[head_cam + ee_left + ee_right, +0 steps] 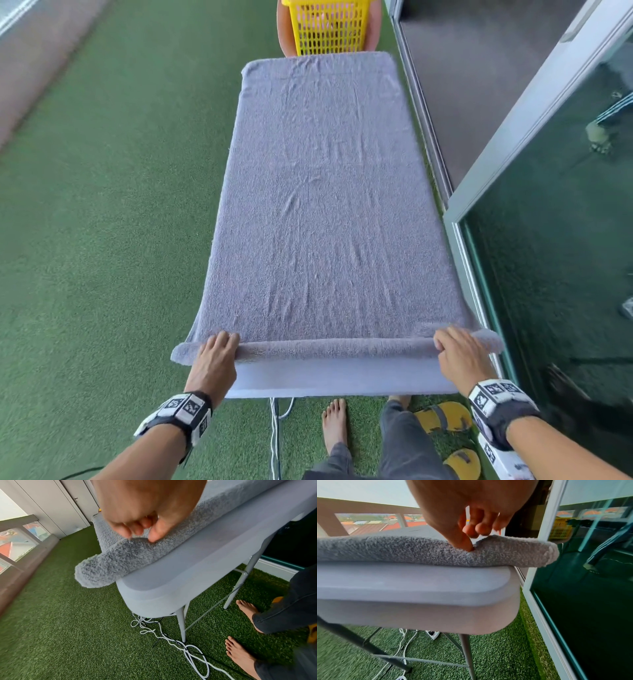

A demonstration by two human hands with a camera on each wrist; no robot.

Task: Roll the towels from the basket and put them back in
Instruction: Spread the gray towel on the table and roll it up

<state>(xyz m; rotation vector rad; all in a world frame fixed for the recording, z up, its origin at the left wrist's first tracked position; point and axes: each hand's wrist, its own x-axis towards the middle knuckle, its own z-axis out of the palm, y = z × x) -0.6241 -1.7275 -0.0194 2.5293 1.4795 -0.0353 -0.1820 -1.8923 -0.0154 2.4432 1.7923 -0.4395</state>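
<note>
Two hands work the near end of one grey terry towel [322, 192], which lies flat along the length of the light grey counter [342, 380], its far end close to the yellow slatted basket [329, 27] that stands beyond the far end of the counter. A first narrow turn of the roll is formed at the near edge, and both of its ends overhang the counter sides. The left hand [215, 356] sits near the left end of the turn, thumb and curled fingers clamped on the pile; the right hand [459, 353] sits near the right end in the same pinch, its thumb pressed into the fabric as the right wrist view shows. The roll is judged to be at its start, with nearly all the towel yet to be taken up. To do the step well, advance both hands at equal rate so the roll stays square to the long edges. Keep the turn tight; a loose core will likely telescope. Watch the overhanging ends, which may sag and skew the roll. Smooth the faint creases at mid-towel ahead of the roll.
</note>
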